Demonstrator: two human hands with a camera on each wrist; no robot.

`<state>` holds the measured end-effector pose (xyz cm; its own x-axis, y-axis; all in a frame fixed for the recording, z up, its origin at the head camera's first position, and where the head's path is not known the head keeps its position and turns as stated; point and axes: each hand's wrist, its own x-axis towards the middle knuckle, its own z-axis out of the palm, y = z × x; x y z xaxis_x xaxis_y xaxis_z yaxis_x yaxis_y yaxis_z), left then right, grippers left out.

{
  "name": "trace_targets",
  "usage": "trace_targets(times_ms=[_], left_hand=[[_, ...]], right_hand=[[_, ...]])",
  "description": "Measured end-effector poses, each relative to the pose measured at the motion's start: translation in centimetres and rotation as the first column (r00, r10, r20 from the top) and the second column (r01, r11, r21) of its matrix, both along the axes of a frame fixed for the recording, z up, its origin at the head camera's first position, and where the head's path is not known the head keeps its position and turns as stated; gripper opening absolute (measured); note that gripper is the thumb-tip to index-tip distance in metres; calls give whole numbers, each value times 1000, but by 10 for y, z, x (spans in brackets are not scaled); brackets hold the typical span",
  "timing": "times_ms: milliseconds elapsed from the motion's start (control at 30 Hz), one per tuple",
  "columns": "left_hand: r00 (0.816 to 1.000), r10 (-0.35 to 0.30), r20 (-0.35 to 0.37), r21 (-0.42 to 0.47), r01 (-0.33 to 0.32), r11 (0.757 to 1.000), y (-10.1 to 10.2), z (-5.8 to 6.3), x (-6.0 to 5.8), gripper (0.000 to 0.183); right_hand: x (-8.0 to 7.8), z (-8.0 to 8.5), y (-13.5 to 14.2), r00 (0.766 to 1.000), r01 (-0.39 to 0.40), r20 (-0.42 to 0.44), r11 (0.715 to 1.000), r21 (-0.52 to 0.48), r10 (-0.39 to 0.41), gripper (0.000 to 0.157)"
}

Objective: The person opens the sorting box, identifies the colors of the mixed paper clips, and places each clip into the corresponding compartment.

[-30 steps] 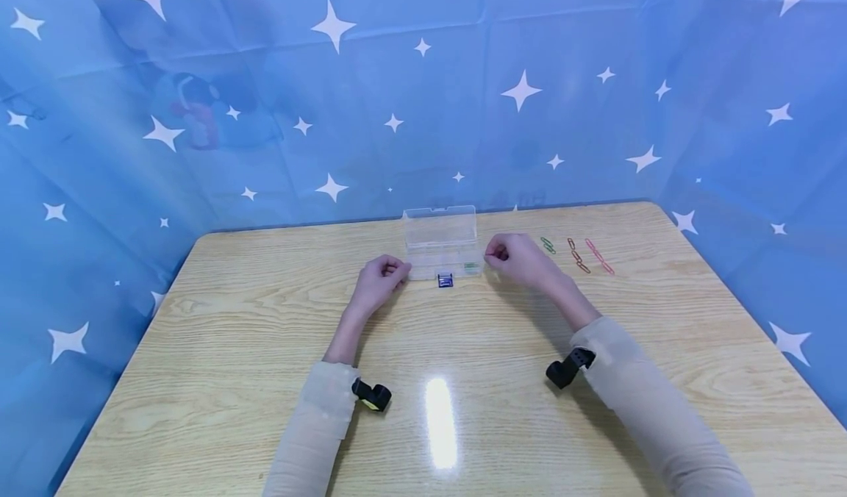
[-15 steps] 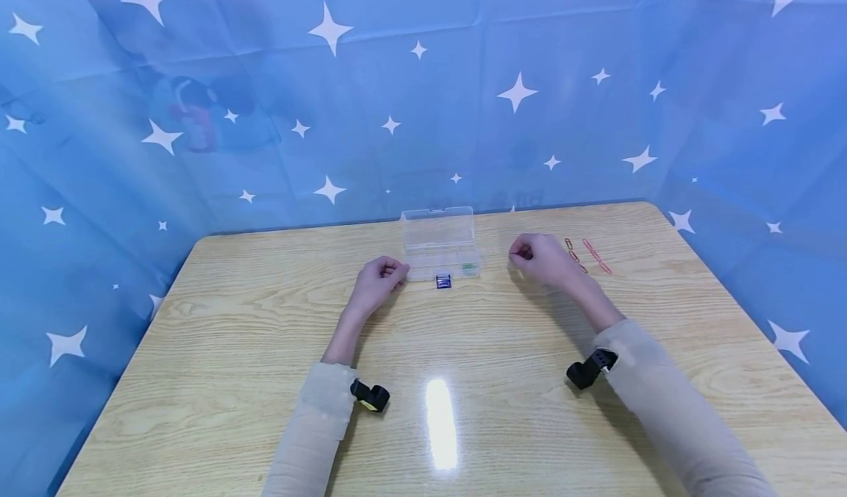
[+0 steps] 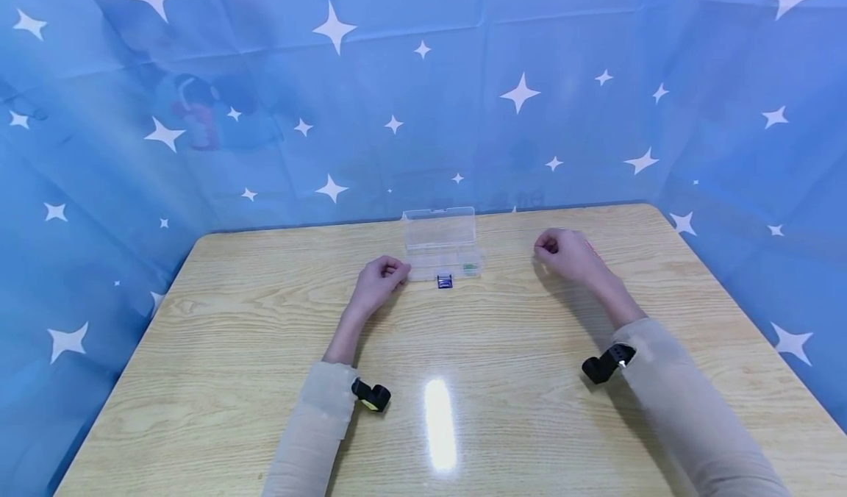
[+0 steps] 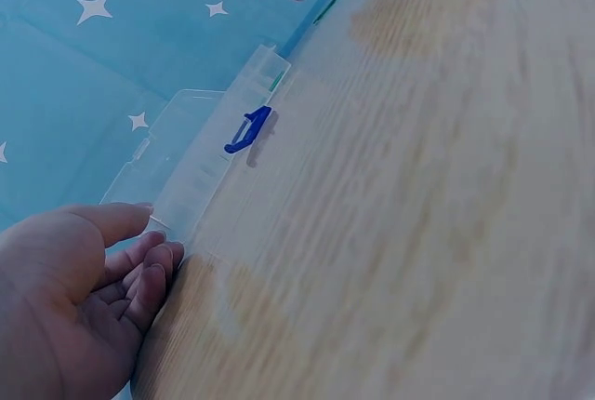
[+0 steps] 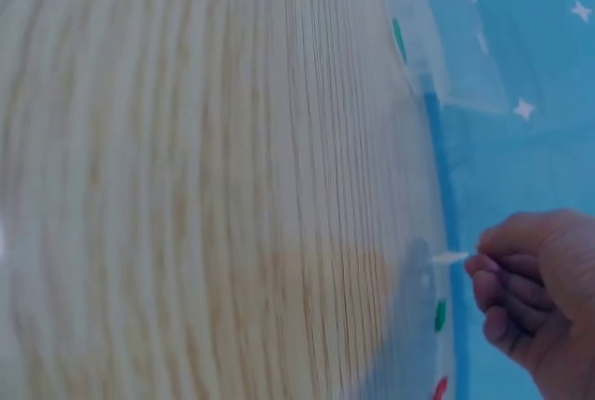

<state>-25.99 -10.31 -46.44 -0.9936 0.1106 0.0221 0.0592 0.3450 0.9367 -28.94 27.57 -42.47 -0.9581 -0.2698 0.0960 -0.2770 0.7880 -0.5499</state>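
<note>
Pinching with the left hand [image 3: 380,285] the left end of a clear, rectangular plastic box [image 3: 426,273] holding slim green paperclip wire [image 3: 470,267] in its right compartment, with the right hand [image 3: 565,254] curled closed well apart and the clear lid [image 3: 440,229] raised behind.

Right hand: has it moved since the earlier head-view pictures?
Yes. In the head view, the right hand has moved to the right, farther from the clear box.

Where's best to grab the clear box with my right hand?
Take the clear box by its right end, probably, coming from the right: the lid stands open behind, the blue clasp sticks out in front, and your left hand holds the left end.
</note>
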Motion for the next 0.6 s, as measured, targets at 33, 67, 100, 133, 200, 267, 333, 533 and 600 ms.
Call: trace_targets(times_ms=[33,67,100,133,200,267,333,533,600], left_hand=[[1000,-1,-3,-1,1,1000,0,0,0,22],[1000,-3,-4,1,3,1000,0,-1,0,22],[1000,-4,-6,2,4,1000,-1,-1,0,22],[1000,-5,-7,3,5,1000,0,-1,-1,22],[1000,-4,-8,4,4,1000,0,-1,-1,21],[1000,-3,-6,8,3,1000,0,-1,-1,21],[1000,-1,-6,9,1,1000,0,0,0,22],[1000,-4,-3,8,4,1000,-1,1,0,22],[1000,-6,-3,6,6,1000,-1,1,0,22]], right_hand=[[0,0,2,1000,9,3,1000,3,-9,22],[-1,0,4,1000,14,3,1000,7,-14,23],[-1,0,6,1000,18,5,1000,8,-18,23],[-1,0,8,1000,24,10,1000,9,-24,24],[-1,1,12,999,35,10,999,14,-35,24],[-1,1,15,999,46,12,999,16,-46,25],[-1,1,19,998,57,10,998,19,-57,25],[-3,-2,28,997,70,10,997,36,-70,25],[-5,-4,29,997,75,12,996,47,-75,25]])
